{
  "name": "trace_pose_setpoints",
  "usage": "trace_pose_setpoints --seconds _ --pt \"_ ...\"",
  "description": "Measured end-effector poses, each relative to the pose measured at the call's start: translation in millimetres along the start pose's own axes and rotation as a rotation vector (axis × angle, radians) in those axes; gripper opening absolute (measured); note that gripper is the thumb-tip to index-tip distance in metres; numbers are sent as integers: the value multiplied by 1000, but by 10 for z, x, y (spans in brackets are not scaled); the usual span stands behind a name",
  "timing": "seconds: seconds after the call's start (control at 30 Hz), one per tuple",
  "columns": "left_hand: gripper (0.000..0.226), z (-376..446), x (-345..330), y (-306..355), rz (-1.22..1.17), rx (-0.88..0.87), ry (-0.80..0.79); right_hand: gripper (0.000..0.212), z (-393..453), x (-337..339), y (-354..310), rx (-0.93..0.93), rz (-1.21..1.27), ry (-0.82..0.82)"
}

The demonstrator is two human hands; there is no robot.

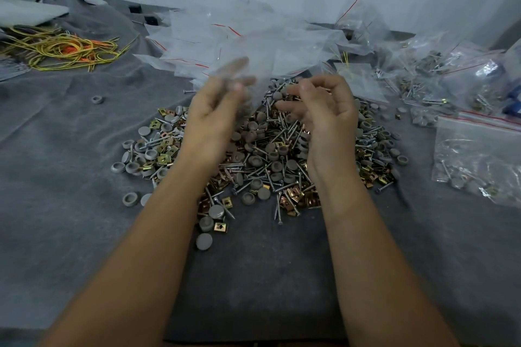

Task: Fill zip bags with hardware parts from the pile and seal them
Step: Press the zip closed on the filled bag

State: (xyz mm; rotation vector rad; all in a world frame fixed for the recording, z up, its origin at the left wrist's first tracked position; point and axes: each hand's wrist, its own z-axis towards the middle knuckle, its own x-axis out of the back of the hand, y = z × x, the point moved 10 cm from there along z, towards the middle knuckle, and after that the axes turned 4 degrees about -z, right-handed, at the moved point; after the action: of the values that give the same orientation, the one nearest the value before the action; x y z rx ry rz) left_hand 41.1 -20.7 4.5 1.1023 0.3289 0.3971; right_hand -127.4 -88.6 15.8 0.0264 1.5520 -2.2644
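Observation:
A pile of hardware parts (270,158) lies on the grey cloth: silver screws, grey round caps and brass-coloured square clips. Both my hands hover over its far side, palms facing each other. My left hand (211,118) is blurred, and its fingers show through a clear zip bag (239,76) that it holds up. My right hand (328,113) is beside it with fingers curled and apart, and I see nothing in them. Whether they touch the bag's edge is unclear. A heap of empty zip bags (242,34) with red seal lines lies just behind my hands.
Filled zip bags lie at the right (479,158) and at the far right (456,73). A bundle of yellow and orange wires (62,49) sits at the far left. A stray grey cap (97,99) rests alone on the cloth (70,177). A pale wall stands behind.

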Motion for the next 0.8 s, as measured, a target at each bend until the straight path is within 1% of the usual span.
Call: trace_pose_setpoints --seconds 0.07,0.13,0.17,0.27,0.37,0.4,0.43,0.5,0.53,0.6,0.67,0.73,0.8 --pt "30 29 75 -67 -274 103 61 16 12 80 3 -4 16 49" --pt "29 42 61 -121 -453 163 54 24 25 86 35 -28 6 41" --pt "30 43 19 -156 -485 196 28 27 27 60 54 -41 -31 12" --pt "43 24 -85 -296 -469 304 -5 31 5 -69 111 -92 -130 -112" --pt "37 17 -142 -281 -487 307 -27 49 -45 -226 125 -110 -166 -265" --pt "34 11 -174 -259 -517 311 -49 45 -61 -264 115 -100 -185 -297" --pt "32 2 -214 -233 -542 314 -86 33 -68 -274 106 -89 -210 -301" --pt "31 -15 -278 -218 -527 328 -164 8 -52 -229 95 -76 -272 -242" --pt "31 -27 -301 -236 -480 346 -199 3 -38 -167 115 -93 -290 -186" --pt "27 -74 -335 -307 -326 400 -262 11 -8 7 202 -171 -252 -52" --pt "26 -107 -339 -354 -187 405 -303 18 13 135 283 -252 -130 45" --pt "26 -107 -319 -350 -92 368 -305 22 25 208 340 -302 -25 108" --pt "25 -97 -307 -338 -74 337 -292 21 40 246 359 -308 -11 138"
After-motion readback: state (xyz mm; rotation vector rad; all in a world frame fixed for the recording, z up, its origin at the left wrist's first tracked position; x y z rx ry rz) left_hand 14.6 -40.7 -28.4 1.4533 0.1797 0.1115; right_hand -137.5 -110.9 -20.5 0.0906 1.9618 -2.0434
